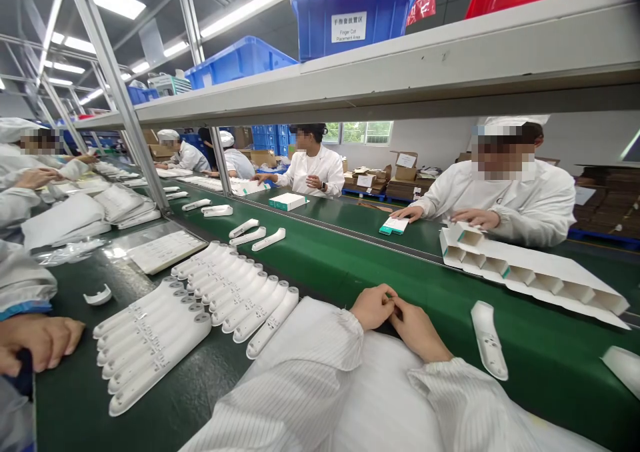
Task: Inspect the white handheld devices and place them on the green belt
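Note:
My left hand (373,307) and my right hand (419,331) meet fingertip to fingertip at the near edge of the green conveyor belt (345,265). Fingers on both are bent and pressed together; whatever they pinch, if anything, is hidden or too small to name. Left of my sleeve lie white curved plastic shells (273,322) in a close row, hollow side up. A second group of these shells (155,349) sits nearer on the dark table. To the right of my hands, a single white shell (489,342) rests on the belt.
Opposite, a co-worker (505,192) handles small cartons beside a row of open white boxes (530,272). Another person's hand (43,339) rests at the left. More shells (269,239) ride the belt. Overhead runs a shelf (350,72) with a blue bin (310,32).

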Available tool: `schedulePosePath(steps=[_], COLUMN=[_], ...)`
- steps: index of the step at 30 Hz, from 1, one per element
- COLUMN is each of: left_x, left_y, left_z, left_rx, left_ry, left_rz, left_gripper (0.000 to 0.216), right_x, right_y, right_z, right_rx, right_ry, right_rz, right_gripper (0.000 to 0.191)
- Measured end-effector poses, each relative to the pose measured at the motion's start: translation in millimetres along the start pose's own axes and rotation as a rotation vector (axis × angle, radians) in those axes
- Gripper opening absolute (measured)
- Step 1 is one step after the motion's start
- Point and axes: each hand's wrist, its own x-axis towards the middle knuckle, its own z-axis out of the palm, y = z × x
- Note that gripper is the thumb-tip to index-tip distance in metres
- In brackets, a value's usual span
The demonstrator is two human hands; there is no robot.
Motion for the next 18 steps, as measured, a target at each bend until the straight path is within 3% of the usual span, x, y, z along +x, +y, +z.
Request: schedulePosePath(steps=[18], left_x=[-0.4], left_y=[-0.2], left_z=[-0.4], left_rx=[0.035], left_ry=[-0.011], left_rz=[0.011], left_gripper=[0.027], right_x=[0.3], right_y=[-0.1], right_z=[-1.0], right_rx=[-0.012], right_ry=[-0.006], right_rz=[0.009], right_gripper=[0.021])
